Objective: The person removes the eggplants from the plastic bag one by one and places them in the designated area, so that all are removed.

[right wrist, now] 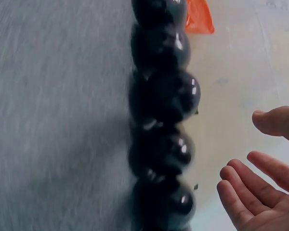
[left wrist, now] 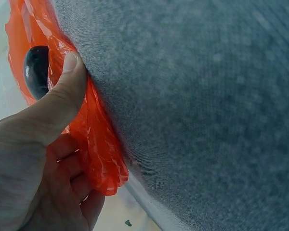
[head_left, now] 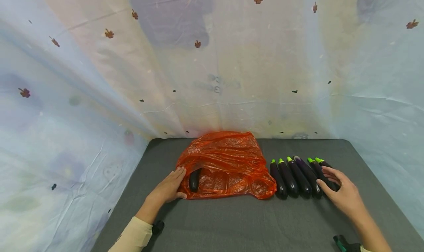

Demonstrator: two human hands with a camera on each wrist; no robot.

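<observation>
An orange-red plastic bag [head_left: 225, 152] lies on the table with its mouth toward me. Inside the mouth, near its left side, shows one dark eggplant [head_left: 194, 181]. My left hand [head_left: 169, 185] grips the bag's left edge; the left wrist view has the thumb [left wrist: 70, 79] in front of the plastic [left wrist: 98, 144] and the fingers behind it. To the right of the bag, several glossy eggplants [head_left: 299, 176] lie side by side, most with green stem ends pointing away. Over the right end of that row hovers my right hand [head_left: 344, 195], thumb and fingers spread, holding nothing.
A grey cloth-like surface covers the table [head_left: 232, 226]. Behind it and along the sides hangs a pale patterned sheet [head_left: 238, 68] with small brown leaf shapes. The row's leftmost eggplant [head_left: 278, 180] lies right against the bag's right corner.
</observation>
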